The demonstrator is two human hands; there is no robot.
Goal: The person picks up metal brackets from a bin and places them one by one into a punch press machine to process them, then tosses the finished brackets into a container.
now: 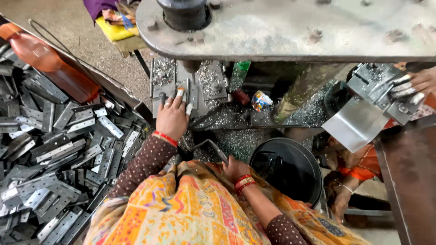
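A: Nearest first, what's being held?
B: Right hand [234, 169], low centre, is being closed on the end of a bent metal lever [206, 144]; lever is running up toward 11 o'clock. Black bucket [290, 174] is sitting just at 3 o'clock of that hand.
A: And the left?
B: Left hand [171, 119] is being stretched fwd at 12 o'clock, fingers spread flat, tips taped; a small flat metal piece [191, 93] is being pressed onto the press bed [181, 86] under the punch. Not gripped, just pinned, as far as can be told.
A: Stock?
B: Heap of flat hinge plates [54, 154] is lying at 9 o'clock, w/ an orange bottle [50, 63] at 10.
A: Step?
B: Judged: piece is being positioned for stamping. Next move is calling for fingers being cleared before the lever's being pulled.
A: Far right?
B: Another person's hand [420, 84] is being kept on a 2nd machine at 2 o'clock.
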